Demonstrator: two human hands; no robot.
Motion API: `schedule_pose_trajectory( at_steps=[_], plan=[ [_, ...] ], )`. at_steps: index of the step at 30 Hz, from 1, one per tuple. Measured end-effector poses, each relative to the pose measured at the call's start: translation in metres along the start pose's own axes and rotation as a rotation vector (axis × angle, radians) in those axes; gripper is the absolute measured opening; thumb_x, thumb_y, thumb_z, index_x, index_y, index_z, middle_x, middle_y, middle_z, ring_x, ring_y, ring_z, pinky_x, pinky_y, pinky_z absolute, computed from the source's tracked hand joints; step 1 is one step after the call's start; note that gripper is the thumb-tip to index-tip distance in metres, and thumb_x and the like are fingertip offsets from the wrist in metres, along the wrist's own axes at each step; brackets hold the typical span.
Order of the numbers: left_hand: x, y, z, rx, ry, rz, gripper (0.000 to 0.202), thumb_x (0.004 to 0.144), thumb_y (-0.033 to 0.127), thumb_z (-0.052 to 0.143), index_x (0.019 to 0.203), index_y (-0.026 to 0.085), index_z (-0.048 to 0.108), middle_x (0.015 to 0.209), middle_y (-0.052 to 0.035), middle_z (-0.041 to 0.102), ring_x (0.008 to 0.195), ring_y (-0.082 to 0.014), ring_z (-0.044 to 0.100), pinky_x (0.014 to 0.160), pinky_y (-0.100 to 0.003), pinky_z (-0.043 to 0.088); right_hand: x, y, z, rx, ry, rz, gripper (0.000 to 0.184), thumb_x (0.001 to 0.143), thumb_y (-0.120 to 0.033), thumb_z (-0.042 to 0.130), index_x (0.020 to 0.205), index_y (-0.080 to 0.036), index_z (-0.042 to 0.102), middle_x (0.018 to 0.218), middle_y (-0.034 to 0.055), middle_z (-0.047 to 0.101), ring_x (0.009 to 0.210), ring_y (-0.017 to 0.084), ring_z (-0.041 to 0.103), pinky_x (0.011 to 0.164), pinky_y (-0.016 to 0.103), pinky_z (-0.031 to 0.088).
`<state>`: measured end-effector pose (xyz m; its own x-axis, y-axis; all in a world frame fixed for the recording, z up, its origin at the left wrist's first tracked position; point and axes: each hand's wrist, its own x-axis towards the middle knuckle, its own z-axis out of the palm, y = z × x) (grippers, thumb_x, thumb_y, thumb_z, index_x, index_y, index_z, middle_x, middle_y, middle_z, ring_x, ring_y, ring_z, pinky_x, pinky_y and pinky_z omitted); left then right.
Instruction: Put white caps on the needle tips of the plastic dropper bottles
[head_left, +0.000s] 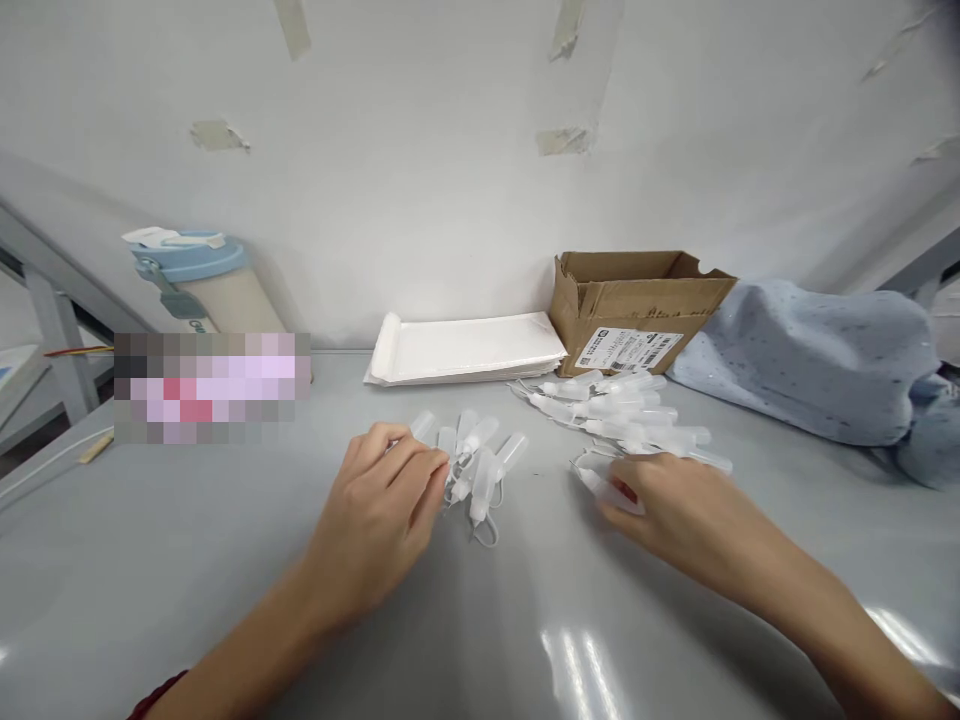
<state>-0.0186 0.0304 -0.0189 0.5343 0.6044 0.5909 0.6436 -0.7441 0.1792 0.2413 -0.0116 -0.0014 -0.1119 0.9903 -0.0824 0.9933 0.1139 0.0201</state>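
Note:
My left hand (pixel 388 505) is at the left edge of a loose pile of small translucent squeeze bottles (pixel 484 485) with thin tips and looped cap straps. Its fingers are curled and pressed together; whatever they grip is hidden behind them. My right hand (pixel 679 510) is closed around one such dropper bottle (pixel 598 486), its thin tip pointing left and its body partly covered by my fingers. Just beyond that hand, more of these bottles (pixel 626 405) lie side by side in a slanting row, tips mostly to the left.
Behind the row stands an open cardboard box (pixel 637 310) with labels. Left of it lies a stack of white padded envelopes (pixel 469 345). Pale blue cloth (pixel 810 360) is bunched at the right. A blue-lidded tumbler (pixel 217 290) and a blurred-out item (pixel 214 385) are at the left.

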Motion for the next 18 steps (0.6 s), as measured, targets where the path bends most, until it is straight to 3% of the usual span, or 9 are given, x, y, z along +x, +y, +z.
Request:
schedule_pose_trajectory(
  at_steps=[4, 9, 14, 18],
  plan=[
    [-0.003, 0.01, 0.0, -0.124, 0.027, 0.017, 0.014, 0.083, 0.008, 0.055, 0.092, 0.018, 0.057, 0.076, -0.0021, 0.062, 0.078, -0.0184, 0.049, 0.07, -0.033, 0.044, -0.002, -0.018, -0.004, 0.317, 0.109, -0.161, 0.016, 0.08, -0.022, 0.051, 0.065, -0.019, 0.055, 0.061, 0.0002, 0.057, 0.053, 0.014, 0.052, 0.049, 0.026, 0.035],
    [-0.005, 0.018, 0.0, -0.248, -0.116, -0.023, 0.029, 0.085, 0.01, 0.052, 0.114, 0.017, 0.05, 0.084, -0.0036, 0.061, 0.086, -0.0186, 0.05, 0.077, -0.033, 0.047, -0.005, -0.035, -0.005, 0.638, 0.112, -0.246, 0.012, 0.081, -0.016, 0.05, 0.072, -0.019, 0.058, 0.064, -0.001, 0.061, 0.056, 0.012, 0.055, 0.05, 0.023, 0.04],
    [-0.007, 0.018, 0.0, -0.325, -0.249, -0.058, 0.034, 0.088, 0.014, 0.05, 0.121, 0.019, 0.046, 0.093, -0.0036, 0.061, 0.093, -0.0176, 0.051, 0.081, -0.032, 0.047, -0.007, -0.038, -0.006, 0.732, 0.088, -0.275, 0.018, 0.085, -0.018, 0.048, 0.07, -0.019, 0.059, 0.063, -0.0018, 0.062, 0.055, 0.012, 0.056, 0.046, 0.021, 0.039],
    [-0.007, 0.018, 0.0, -0.332, -0.202, -0.157, 0.031, 0.09, 0.018, 0.047, 0.12, 0.021, 0.047, 0.09, -0.0023, 0.062, 0.09, -0.0165, 0.055, 0.078, -0.031, 0.049, -0.008, -0.038, -0.006, 0.751, 0.073, -0.273, 0.018, 0.087, -0.02, 0.049, 0.072, -0.019, 0.059, 0.063, -0.0028, 0.061, 0.056, 0.011, 0.056, 0.048, 0.021, 0.04]
  ],
)
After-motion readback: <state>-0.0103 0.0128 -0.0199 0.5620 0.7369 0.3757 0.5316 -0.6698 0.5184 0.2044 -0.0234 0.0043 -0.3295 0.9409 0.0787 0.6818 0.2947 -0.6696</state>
